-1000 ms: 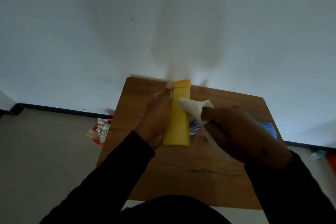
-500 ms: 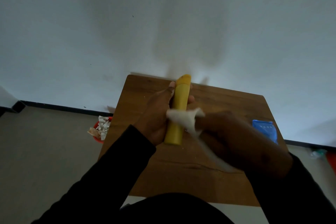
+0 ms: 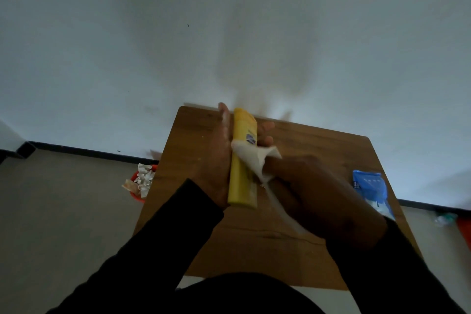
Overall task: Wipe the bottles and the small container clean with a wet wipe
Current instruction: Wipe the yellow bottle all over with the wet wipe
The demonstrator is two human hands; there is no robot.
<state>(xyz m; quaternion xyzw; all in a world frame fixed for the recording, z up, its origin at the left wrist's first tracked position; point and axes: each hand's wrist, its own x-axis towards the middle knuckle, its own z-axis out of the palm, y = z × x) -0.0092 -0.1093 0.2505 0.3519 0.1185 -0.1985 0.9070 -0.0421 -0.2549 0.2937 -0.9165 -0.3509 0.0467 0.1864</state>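
Note:
A tall yellow bottle point(image 3: 242, 160) is held above the wooden table point(image 3: 305, 150), its cap end pointing away from me. My left hand point(image 3: 216, 155) grips it from the left side, fingertips showing past its right edge. My right hand point(image 3: 321, 194) holds a white wet wipe point(image 3: 254, 158) and presses it against the bottle's right side near a small blue label. A tail of the wipe hangs down under my right hand. No other bottle or small container shows in this frame.
A blue wet wipe pack point(image 3: 370, 191) lies near the table's right edge. On the floor left of the table stands a red bin point(image 3: 139, 183) filled with crumpled white wipes. A white wall stands behind the table.
The bottle has turned in my left hand, so its blue label now shows. The wipe has slid along its side, toward the middle and back up near the cap.

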